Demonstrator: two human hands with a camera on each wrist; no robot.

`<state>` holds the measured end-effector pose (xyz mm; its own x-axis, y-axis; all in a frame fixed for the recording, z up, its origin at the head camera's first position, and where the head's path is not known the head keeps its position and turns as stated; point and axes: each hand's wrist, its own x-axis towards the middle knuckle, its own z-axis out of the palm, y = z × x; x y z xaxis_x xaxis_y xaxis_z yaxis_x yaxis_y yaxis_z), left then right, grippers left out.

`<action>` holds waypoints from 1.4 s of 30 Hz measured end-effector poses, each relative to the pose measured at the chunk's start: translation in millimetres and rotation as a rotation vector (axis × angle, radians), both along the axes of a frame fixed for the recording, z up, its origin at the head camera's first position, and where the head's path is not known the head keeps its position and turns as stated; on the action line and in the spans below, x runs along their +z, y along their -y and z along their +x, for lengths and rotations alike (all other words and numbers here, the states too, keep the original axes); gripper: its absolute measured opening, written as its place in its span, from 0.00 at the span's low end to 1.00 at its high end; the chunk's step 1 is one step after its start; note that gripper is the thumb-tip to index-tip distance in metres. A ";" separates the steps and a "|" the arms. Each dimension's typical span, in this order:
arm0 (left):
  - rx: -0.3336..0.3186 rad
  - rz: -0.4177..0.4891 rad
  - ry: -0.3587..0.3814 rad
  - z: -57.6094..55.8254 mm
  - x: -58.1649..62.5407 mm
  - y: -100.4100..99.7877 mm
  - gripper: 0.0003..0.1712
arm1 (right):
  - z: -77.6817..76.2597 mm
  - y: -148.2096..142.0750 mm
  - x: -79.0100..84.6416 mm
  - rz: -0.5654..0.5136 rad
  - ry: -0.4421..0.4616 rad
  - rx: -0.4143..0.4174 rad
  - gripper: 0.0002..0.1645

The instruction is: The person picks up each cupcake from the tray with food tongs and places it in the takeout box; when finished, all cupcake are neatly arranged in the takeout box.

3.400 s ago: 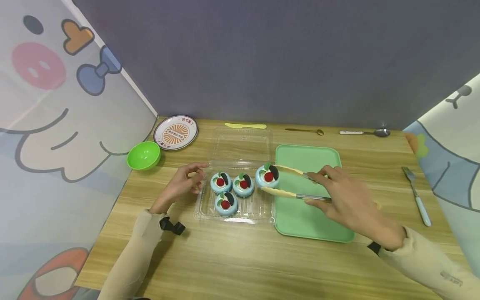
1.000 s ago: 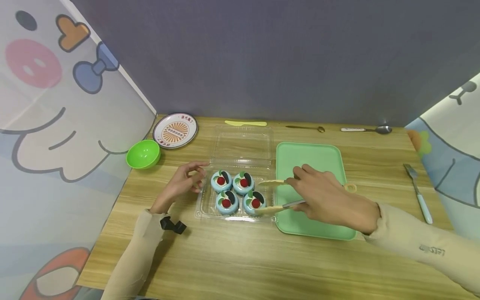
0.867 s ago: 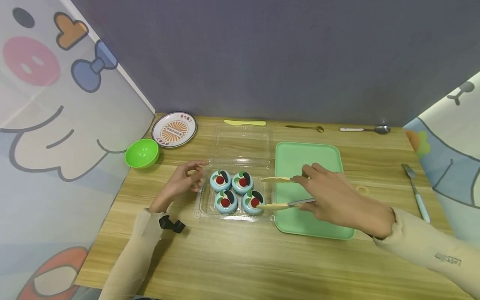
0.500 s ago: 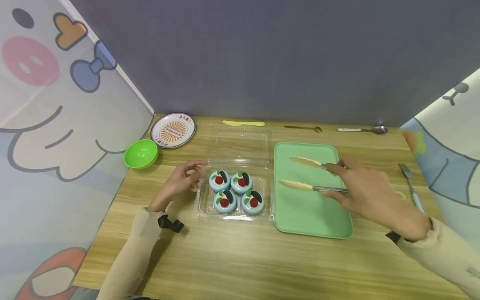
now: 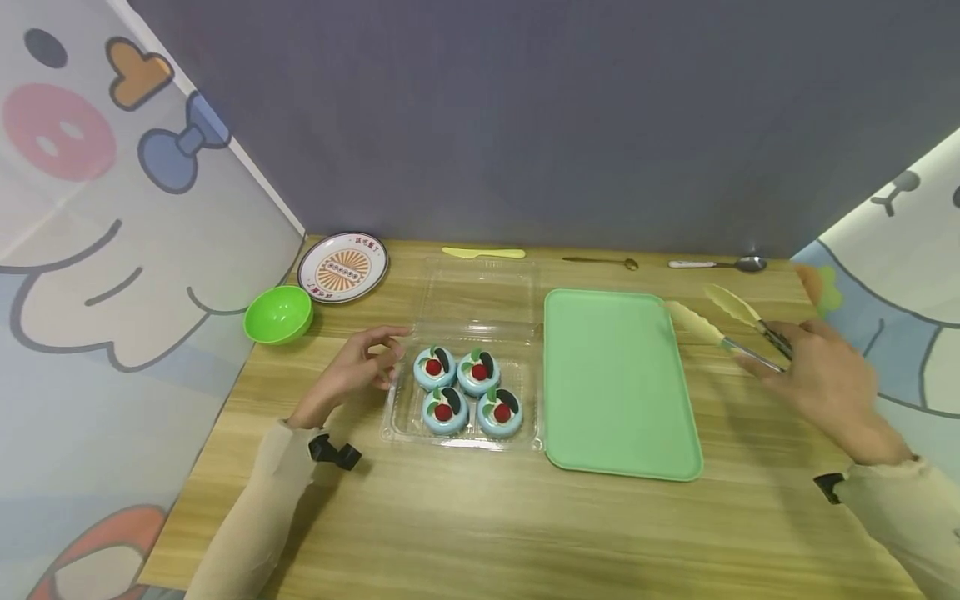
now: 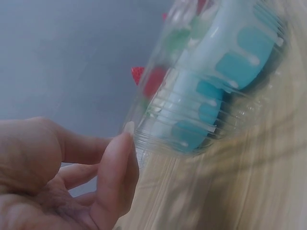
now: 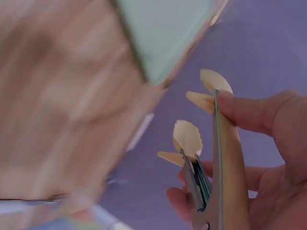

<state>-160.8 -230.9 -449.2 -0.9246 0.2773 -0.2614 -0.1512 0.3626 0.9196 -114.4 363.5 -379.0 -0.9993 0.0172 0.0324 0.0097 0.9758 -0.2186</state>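
Several blue toy cakes (image 5: pixel 500 422) topped with red berries and green leaves sit in an opened clear plastic box (image 5: pixel 529 371). My left hand (image 5: pixel 358 367) is at the box's left edge; in the left wrist view its thumb (image 6: pixel 115 175) and a finger pinch the rim beside the blue cakes (image 6: pixel 240 52). Right of the green tray, my right hand (image 5: pixel 825 383) grips a pair of tongs (image 5: pixel 697 323) with cream tips and metal arms. The right wrist view shows the tongs (image 7: pixel 230 177) spread apart, nothing between the tips.
The light green tray (image 5: pixel 618 383) lies right of the box. At the back left are a patterned plate (image 5: pixel 343 268) and a green bowl (image 5: pixel 278 315). A yellow knife (image 5: pixel 483 252), a thin gold spoon (image 5: pixel 600 261) and a white-handled spoon (image 5: pixel 716 264) line the back edge.
One more cake, held in the tongs earlier, now stands released at the box's front right. The right hand has carried the tongs rightward past the tray. The left hand has stayed at the box.
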 end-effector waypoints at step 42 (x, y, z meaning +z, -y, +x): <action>0.010 -0.024 -0.012 -1.5 -5.7 2.5 0.24 | -0.1 -20.1 -80.1 0.008 0.044 -0.078 0.59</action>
<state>-162.3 -233.5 -454.9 -0.9302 0.2623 -0.2566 -0.1437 0.3830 0.9125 -114.5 383.6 -459.1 -0.9954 0.0949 -0.0109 0.0951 0.9735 -0.2081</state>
